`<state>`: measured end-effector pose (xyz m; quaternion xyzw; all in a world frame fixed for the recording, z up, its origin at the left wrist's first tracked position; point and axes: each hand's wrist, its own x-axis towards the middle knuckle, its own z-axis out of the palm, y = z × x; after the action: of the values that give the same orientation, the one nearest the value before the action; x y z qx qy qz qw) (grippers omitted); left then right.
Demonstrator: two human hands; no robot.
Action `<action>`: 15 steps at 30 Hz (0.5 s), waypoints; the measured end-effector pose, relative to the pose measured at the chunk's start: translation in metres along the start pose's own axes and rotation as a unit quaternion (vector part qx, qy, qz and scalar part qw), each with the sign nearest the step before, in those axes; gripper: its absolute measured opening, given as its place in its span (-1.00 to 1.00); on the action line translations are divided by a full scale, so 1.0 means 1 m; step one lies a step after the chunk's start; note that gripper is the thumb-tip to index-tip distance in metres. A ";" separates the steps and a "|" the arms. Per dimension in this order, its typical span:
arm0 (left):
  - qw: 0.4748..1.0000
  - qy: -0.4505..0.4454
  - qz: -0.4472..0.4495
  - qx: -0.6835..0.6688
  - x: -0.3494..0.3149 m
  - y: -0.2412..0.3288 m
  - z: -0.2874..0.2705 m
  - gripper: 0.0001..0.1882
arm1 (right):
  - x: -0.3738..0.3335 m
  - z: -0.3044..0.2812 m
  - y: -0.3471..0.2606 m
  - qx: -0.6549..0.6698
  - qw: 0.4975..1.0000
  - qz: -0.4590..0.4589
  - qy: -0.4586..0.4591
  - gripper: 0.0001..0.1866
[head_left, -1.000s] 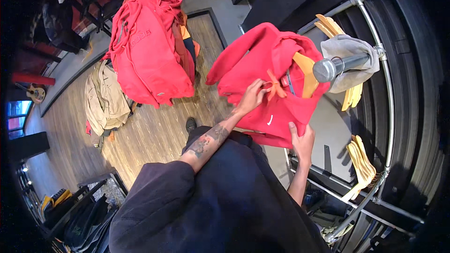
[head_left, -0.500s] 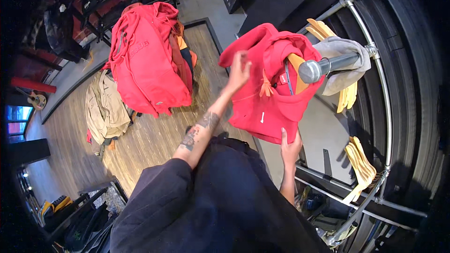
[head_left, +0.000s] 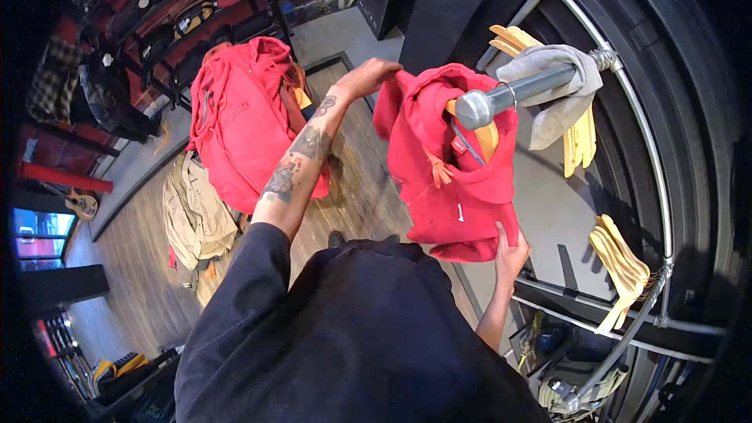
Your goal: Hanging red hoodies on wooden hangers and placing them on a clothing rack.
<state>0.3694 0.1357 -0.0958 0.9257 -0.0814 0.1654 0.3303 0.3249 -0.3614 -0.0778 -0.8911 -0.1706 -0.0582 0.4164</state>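
The left hand has its fingers closed on the hoodie's upper left edge. The red hoodie hangs from the rail on a hanger, softly creased, its orange-red drawstring bunched below the neck, a small white mark lower down. The right hand pinches its lower right edge.

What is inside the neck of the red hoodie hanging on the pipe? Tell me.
Inside the red hoodie, part of a wooden hanger, a grey strip and a small red label show. Its front covers the hanger's remainder and the lower interior.
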 end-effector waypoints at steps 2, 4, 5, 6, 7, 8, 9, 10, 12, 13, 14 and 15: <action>1.000 -0.004 0.016 0.013 -0.004 -0.003 0.000 -0.67 | 0.004 -0.003 0.000 -0.002 0.999 0.038 0.012 -0.80; 0.998 0.007 0.061 0.021 -0.007 -0.008 0.002 -0.63 | 0.008 -0.005 0.000 0.005 0.998 0.039 0.045 -0.79; 0.998 -0.016 0.048 0.023 -0.008 -0.010 0.004 -0.60 | 0.009 -0.008 0.000 0.004 0.999 0.046 0.027 -0.79; 0.999 -0.030 0.022 0.025 -0.007 -0.013 0.007 -0.61 | 0.011 -0.012 -0.001 0.024 0.998 0.050 -0.001 -0.78; 0.999 -0.044 0.017 0.021 -0.007 -0.015 0.011 -0.61 | 0.012 -0.014 -0.002 0.057 0.996 0.043 -0.046 -0.77; 0.999 -0.027 0.006 0.028 -0.005 -0.017 0.014 -0.61 | 0.015 -0.024 -0.003 0.043 0.988 0.063 -0.135 -0.66; 0.999 -0.036 -0.031 -0.018 -0.004 -0.020 0.018 -0.61 | 0.022 -0.030 -0.005 0.018 0.988 0.085 -0.125 -0.66; 0.993 -0.034 -0.088 -0.064 -0.004 -0.022 0.022 -0.60 | 0.030 -0.041 -0.008 0.089 0.977 0.096 -0.168 -0.61; 0.984 0.079 -0.104 -0.121 -0.005 -0.025 0.033 -0.58 | 0.058 -0.062 -0.020 0.198 0.969 0.014 -0.145 -0.61; 0.955 0.191 -0.141 -0.177 -0.008 -0.026 0.038 -0.55 | 0.077 -0.064 -0.029 0.181 0.983 -0.009 -0.033 -0.59; 0.955 0.201 -0.140 -0.170 -0.012 -0.028 0.041 -0.55 | 0.102 -0.062 -0.040 0.153 0.984 -0.007 0.087 -0.52; 0.946 0.222 -0.162 -0.170 -0.017 -0.028 0.044 -0.52 | 0.130 -0.055 -0.054 0.220 0.961 -0.039 0.162 -0.62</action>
<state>0.3719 0.1299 -0.1504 0.7965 0.1179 0.2943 0.5149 0.4297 -0.3374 0.0286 -0.7490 -0.1439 -0.1791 0.6214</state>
